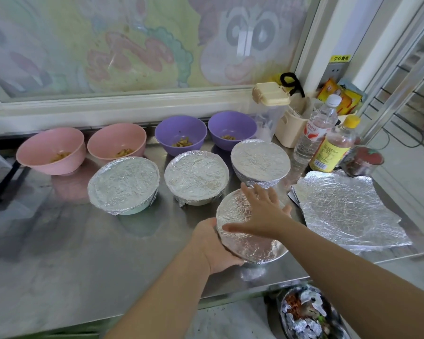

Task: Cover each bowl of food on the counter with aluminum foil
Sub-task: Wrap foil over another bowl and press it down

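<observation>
- The nearest covered bowl (245, 242) was close to the bench's (71, 253) front edge, right of centre, and sat tilted with foil wrapped over its rim.
- The left hand (212, 243) gripped that bowl's left side, with its fingers curled under the foil-wrapped rim.
- The right hand (263, 211) lay flat on the foil top, with its fingers straight and spread and nothing held.
- Just behind it stood a row of three more: the left covered bowl (124, 183), the middle covered bowl (196, 176) and the right covered bowl (260, 159).
- Along the back edge four bowls stood uncovered, each with a little food inside: the left pink bowl (50, 150), the right pink bowl (116, 141), the left purple bowl (180, 133) and the right purple bowl (231, 128).
- A stack of foil sheets (345, 209) lay flat by the right edge, just beside the nearest covered bowl.
- In the back right corner stood a clear bottle (316, 128), a yellow-labelled bottle (333, 145) and a red-lidded jar (362, 161).
</observation>
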`<state>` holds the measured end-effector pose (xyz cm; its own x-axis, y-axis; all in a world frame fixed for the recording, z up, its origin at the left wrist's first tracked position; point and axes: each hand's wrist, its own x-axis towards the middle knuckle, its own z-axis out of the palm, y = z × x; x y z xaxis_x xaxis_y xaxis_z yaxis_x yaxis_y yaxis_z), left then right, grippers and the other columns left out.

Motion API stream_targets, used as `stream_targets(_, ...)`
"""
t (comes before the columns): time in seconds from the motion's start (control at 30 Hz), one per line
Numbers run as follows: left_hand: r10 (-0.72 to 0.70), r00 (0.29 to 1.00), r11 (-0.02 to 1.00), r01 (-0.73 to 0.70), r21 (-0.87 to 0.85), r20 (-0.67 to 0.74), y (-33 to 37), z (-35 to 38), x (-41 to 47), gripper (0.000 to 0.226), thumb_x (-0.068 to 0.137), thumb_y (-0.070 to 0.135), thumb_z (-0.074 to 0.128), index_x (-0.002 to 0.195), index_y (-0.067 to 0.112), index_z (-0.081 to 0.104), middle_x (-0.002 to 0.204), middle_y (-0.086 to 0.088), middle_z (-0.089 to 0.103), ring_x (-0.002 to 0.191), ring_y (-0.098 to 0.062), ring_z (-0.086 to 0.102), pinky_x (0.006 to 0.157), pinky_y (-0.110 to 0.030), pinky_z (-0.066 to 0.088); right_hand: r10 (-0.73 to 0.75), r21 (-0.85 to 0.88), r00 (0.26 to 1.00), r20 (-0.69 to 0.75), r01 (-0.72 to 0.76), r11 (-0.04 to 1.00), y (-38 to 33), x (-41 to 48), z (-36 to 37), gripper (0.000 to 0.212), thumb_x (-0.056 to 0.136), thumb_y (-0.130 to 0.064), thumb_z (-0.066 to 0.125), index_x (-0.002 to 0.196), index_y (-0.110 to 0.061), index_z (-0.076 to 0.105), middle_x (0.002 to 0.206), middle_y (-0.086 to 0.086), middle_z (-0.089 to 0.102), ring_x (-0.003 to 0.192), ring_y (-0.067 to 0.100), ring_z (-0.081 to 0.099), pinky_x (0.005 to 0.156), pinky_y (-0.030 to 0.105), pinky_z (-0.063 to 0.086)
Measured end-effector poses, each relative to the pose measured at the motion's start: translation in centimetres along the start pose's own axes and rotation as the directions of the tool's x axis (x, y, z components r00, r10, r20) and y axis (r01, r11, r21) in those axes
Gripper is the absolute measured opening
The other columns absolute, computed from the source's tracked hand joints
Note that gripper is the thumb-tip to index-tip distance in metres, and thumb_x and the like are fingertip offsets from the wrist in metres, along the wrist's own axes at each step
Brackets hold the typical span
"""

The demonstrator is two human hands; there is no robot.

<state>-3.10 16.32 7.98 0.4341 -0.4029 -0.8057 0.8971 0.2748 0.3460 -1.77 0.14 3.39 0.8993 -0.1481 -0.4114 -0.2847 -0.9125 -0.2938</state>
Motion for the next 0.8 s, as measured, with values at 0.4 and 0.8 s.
stream_targets(0.4,0.049,0.988,0.995,-0.061,-0.077,-0.149,-2.6,-0.3,5.9,0.044,0.098,0.048,0.04,0.123,0.02,0.062,0.119,-0.016,0.067,0.11,-0.04,0.061,0.108,-0.064,0.033,0.341,0.87,0.936,-0.086,-0.097,0.483,4.3,-3.2,1.1,0.019,0.108,-0.031,0.044,0.115,-0.028,0.062,0.114,-0.003,0.059,0.095,0.009,0.053,0.089,0.034,0.04)
stream_targets(0.8,0.414,0.896,0.91,-0.403,-0.093,0.163,1.5,2.6,-0.3,0.042,0.104,0.036,0.042,0.135,0.014,0.058,0.126,-0.012,0.068,0.115,-0.035,0.065,0.102,-0.054,0.048,0.368,0.935,0.879,-0.303,0.2,0.292,1.4,-4.9,-4.8,0.055,0.079,-0.058,0.057,0.126,-0.03,0.06,0.118,-0.001,0.07,0.109,0.023,0.068,0.099,0.052,0.052)
